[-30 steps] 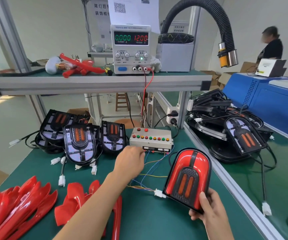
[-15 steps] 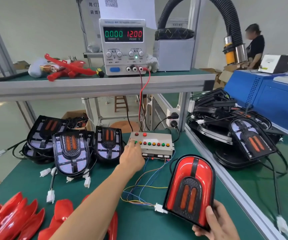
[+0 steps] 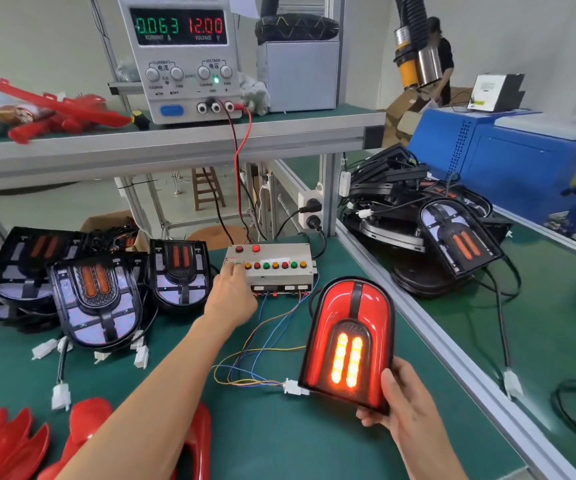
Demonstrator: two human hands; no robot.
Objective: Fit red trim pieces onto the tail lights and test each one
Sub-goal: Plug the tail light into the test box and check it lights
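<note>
On the green bench (image 3: 272,441), from the head camera, my right hand (image 3: 406,407) grips the red-trimmed tail light (image 3: 347,341) upright by its lower edge; its twin oval bars now glow orange where before they were dark. My left hand (image 3: 233,292) presses a finger on the button box (image 3: 272,268). The power supply (image 3: 182,57) has risen to 0.063 A. Glossy curved red trim pieces (image 3: 6,441) lie front-left.

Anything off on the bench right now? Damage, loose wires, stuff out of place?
Nothing stands out. The tail light in the right hand is lit and its red trim looks seated, with the connector plugged in. The left hand presses a button on the test box.
</note>
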